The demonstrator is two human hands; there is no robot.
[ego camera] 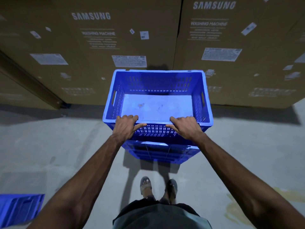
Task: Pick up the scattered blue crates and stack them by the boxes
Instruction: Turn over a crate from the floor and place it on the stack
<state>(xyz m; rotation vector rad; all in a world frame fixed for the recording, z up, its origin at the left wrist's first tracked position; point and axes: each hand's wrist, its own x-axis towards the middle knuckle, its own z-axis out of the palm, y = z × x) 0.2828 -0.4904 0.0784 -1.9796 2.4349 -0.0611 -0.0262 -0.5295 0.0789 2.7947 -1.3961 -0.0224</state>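
Note:
A blue slatted crate (156,90) sits open side up on top of a stack of blue crates (161,152), right in front of the tall cardboard boxes (99,47). My left hand (126,127) grips the crate's near rim at the left, fingers hooked over the edge and thumb along the outer wall. My right hand (185,127) grips the same rim at the right in the same way. The crate holds nothing; its floor is pale and stained. Another blue crate (19,209) lies on the floor at the bottom left, partly cut off by the frame edge.
Two large brown washing machine boxes form a wall straight ahead, with a narrow gap (179,33) between them. The grey concrete floor (66,146) spreads on both sides of the stack. My sandalled feet (158,187) stand just behind the stack. A yellowish stain (234,207) marks the floor at right.

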